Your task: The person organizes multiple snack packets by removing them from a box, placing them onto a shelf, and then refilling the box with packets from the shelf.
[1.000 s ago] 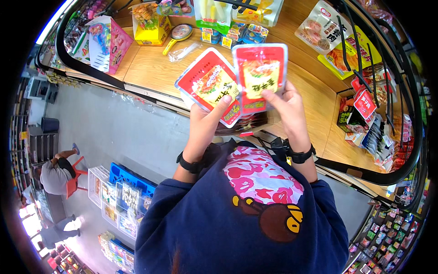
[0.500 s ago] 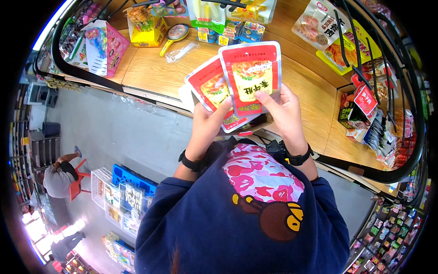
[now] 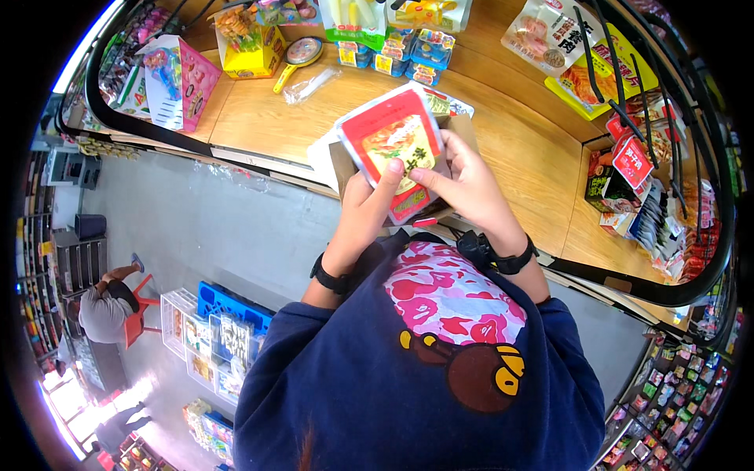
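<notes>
Both hands hold red-and-yellow snack pouches [image 3: 391,129] with silver edges, brought together into one stack in front of my chest. The top pouch hides most of whatever lies under it. My left hand [image 3: 364,206] is closed on the lower left side, its thumb on the pouch face. From the right, my right hand [image 3: 473,188] grips the other edge, thumb across the front. Behind and below the pouches stands an open brown cardboard box [image 3: 465,132] at the shelf's front edge; its inside is mostly hidden.
The wooden shelf [image 3: 518,169] has a black rail [image 3: 613,284] along its front. Small blue-lidded tubs [image 3: 430,51], a yellow-handled round toy [image 3: 302,53] and a pink box [image 3: 198,86] stand behind. Hanging packets [image 3: 554,39] and black hooks crowd the right. A person sits on a red chair [image 3: 135,326].
The two fanned-out pouches have come together into an overlapping stack and tilted left. My right hand has shifted left, closer to my left hand. More of the cardboard box shows.
</notes>
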{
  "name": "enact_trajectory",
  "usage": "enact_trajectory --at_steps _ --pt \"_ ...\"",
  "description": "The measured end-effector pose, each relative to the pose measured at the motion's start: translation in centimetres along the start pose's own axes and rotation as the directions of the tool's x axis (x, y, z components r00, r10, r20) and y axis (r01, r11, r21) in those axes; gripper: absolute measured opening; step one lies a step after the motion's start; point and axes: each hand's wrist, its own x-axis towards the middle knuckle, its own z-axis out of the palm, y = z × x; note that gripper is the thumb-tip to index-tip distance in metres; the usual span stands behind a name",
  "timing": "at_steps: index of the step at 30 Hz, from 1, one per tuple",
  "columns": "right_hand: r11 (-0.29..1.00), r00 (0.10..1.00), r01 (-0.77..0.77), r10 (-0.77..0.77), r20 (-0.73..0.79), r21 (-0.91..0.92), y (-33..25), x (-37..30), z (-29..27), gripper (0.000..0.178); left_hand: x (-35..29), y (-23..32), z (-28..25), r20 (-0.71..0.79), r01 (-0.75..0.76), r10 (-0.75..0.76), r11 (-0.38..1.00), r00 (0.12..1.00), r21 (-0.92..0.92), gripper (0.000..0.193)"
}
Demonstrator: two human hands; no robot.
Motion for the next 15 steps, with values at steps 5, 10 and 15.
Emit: enact_trajectory --at_steps 5,10,15 --pt "0.996 0.964 0.09 -0.09 -0.252 -0.012 -1.2 0.5 -1.4 0.039 -0.1 0.9 -1.1 -0.007 -0.15 0.157 0.957 0.988 0.249 0.036" --pt "0.961 0.944 0.153 -0.211 -0.253 -0.232 -1.6 0.0 -1.2 0.038 -0.8 1.4 -2.2 0.207 -0.34 0.322 0.441 0.924 0.83 0.018" --pt "0.873 0.976 0.087 -0.172 -0.137 -0.48 -1.4 -0.5 -0.3 0.04 -1.7 -0.8 -1.2 0.38 -0.46 0.34 0.196 0.86 0.866 0.016"
